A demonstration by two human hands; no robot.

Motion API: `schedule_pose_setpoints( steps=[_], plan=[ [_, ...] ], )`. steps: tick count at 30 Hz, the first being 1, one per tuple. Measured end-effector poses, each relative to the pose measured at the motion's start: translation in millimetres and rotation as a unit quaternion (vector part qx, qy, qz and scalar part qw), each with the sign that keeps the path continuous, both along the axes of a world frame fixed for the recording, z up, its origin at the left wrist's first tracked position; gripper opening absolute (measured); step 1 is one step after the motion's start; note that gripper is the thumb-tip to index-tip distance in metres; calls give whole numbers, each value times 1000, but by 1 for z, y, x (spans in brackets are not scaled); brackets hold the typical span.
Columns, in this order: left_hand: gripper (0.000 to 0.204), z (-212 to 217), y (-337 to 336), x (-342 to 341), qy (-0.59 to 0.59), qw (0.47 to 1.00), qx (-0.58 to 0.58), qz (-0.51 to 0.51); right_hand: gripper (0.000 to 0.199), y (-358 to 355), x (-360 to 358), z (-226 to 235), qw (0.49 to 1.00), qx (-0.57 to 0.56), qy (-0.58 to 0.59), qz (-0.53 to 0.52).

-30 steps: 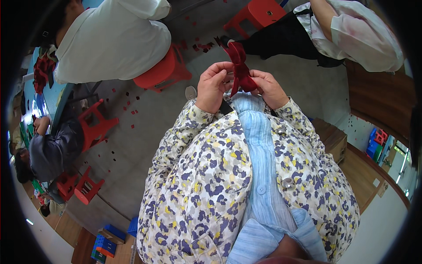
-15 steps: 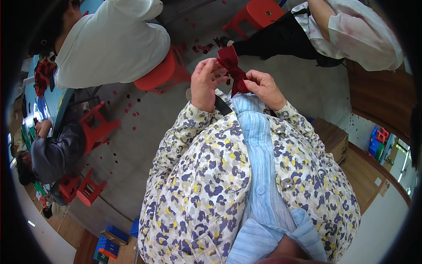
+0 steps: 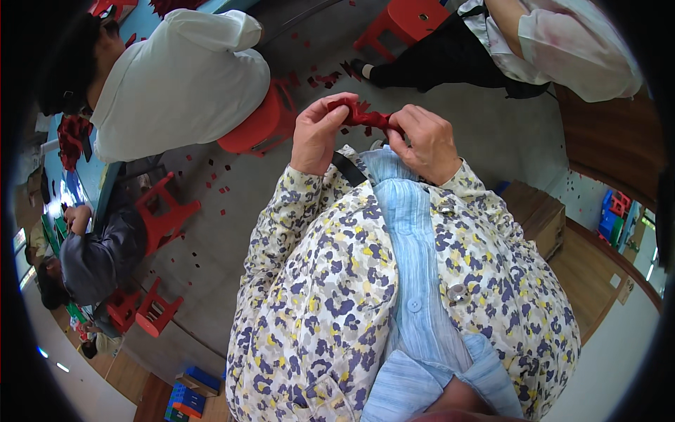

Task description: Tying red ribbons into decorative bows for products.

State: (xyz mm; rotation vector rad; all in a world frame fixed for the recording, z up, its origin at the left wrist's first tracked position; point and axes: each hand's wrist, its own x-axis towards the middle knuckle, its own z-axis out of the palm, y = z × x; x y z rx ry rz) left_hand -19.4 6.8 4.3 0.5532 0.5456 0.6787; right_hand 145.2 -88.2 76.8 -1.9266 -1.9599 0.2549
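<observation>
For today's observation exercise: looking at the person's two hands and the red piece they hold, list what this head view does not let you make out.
- Red paper piece, head view: its shape; crumpled, partly covered by fingers.
- Left hand and right hand: palms and fingertip grip hidden; only their backs show.
- Red scraps on the grey floor: too small to tell shapes.
- Seated person in white: hands hidden behind the body.

Left hand [image 3: 318,133] and right hand [image 3: 424,141] side by side before the chest, a crumpled paper piece [image 3: 362,112] pinched between them. Stool [image 3: 261,125] just left of left hand, a seated person [image 3: 179,81] on it. Second stool [image 3: 401,17] beyond the hands. Paper scraps [image 3: 211,184] scattered on floor [image 3: 232,232] at left. Wooden box [image 3: 534,214] right of the torso.
</observation>
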Motion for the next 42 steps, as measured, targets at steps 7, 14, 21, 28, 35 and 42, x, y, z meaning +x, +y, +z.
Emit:
schedule_pose_setpoints(
  steps=[7, 14, 21, 28, 35, 42],
  plan=[
    [12, 6, -18, -13, -7, 992, 126, -20, 22, -4, 9, 3, 990, 134, -46, 17],
    [10, 16, -33, -27, 222, 907, 354, -43, 26, -17, 11, -4, 985, 165, -30, 45],
    [17, 15, -45, -32, 220, 931, 292, -12, 26, -27, 10, -10, 985, 145, -26, 84],
    [18, 19, -47, -35, 206, 933, 293, 14, 27, -27, 9, -13, 984, 159, -25, 81],
    [20, 22, -43, -41, 242, 845, 477, -12, 25, -25, 6, -13, 987, 142, -20, 73],
    [21, 22, -41, -39, 301, 795, 525, -40, 23, -25, 6, -13, 989, 121, -13, 88]
  ],
)
